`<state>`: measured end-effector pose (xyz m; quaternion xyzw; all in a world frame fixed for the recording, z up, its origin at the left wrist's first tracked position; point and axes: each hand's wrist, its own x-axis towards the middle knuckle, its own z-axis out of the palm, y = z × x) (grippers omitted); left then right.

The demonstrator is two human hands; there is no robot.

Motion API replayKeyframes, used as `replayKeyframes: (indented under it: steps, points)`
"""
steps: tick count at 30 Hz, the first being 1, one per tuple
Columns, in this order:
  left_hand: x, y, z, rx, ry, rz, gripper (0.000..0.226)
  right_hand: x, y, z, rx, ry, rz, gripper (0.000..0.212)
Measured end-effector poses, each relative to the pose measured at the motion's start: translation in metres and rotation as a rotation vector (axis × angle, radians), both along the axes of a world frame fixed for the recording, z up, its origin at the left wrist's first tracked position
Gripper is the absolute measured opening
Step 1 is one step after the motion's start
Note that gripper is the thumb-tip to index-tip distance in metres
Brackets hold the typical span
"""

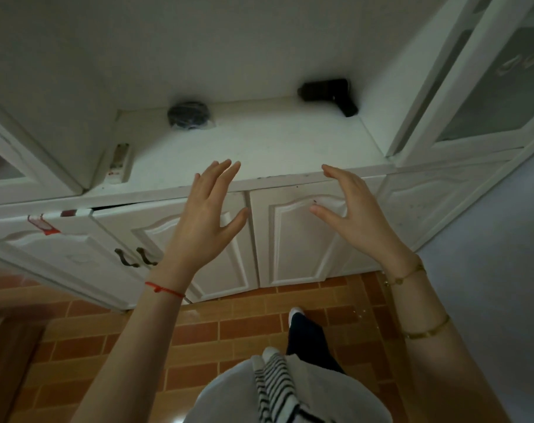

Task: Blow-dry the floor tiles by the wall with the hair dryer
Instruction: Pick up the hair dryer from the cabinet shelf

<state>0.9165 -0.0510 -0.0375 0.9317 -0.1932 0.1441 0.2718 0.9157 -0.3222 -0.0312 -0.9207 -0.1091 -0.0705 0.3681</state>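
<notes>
Hovering over the near edge of the white counter are two bare hands, both holding nothing. The left hand has its fingers straight and fanned apart, thumb out to the right. The right hand has its fingers close together and gently curved, thumb pointing left.

One hair dryer, black, lies at the far right of the counter, tight against the back wall and well away from both hands. Its barrel runs left to right along the wall and the handle slants off the right end, nearer and to the right. It's blurred, so I can't say for certain which end is the nozzle.

There's one dark round bundle in clear wrap at the far left; what it is I can't make out. One white remote lies along the left side. Below are four panelled cabinet fronts, the leftmost ajar, and two dark door handles side by side, partly cut off by the left forearm.

On the wrists, there's one red string on the left and two gold bracelets on the right. The orange brick-pattern floor tiles run to the pale wall on the right, with small glints near it. One foot shows; the other is hidden by clothing.
</notes>
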Motion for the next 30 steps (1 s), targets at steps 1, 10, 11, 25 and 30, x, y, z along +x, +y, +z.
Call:
replayKeyframes:
  steps: [1, 10, 11, 25, 30]
  points:
    - [0.01, -0.003, -0.001, -0.001, 0.001, -0.003, 0.068, 0.01, -0.003, -0.001, 0.008, 0.004, 0.001, 0.071]
    - [0.115, -0.051, 0.006, -0.007, -0.04, 0.007, 0.067, 0.114, -0.04, 0.001, 0.028, 0.012, 0.015, 0.071]
    - [0.126, -0.057, 0.007, -0.011, -0.045, 0.006, 0.067, 0.125, -0.045, 0.001, 0.024, 0.008, 0.019, 0.071]
    - [0.221, -0.119, -0.005, 0.02, -0.012, 0.032, 0.067, 0.232, -0.1, -0.012, -0.048, 0.037, 0.075, 0.073]
    - [0.235, -0.123, -0.011, 0.019, 0.008, 0.036, 0.066, 0.247, -0.107, -0.018, -0.042, 0.072, 0.069, 0.073]
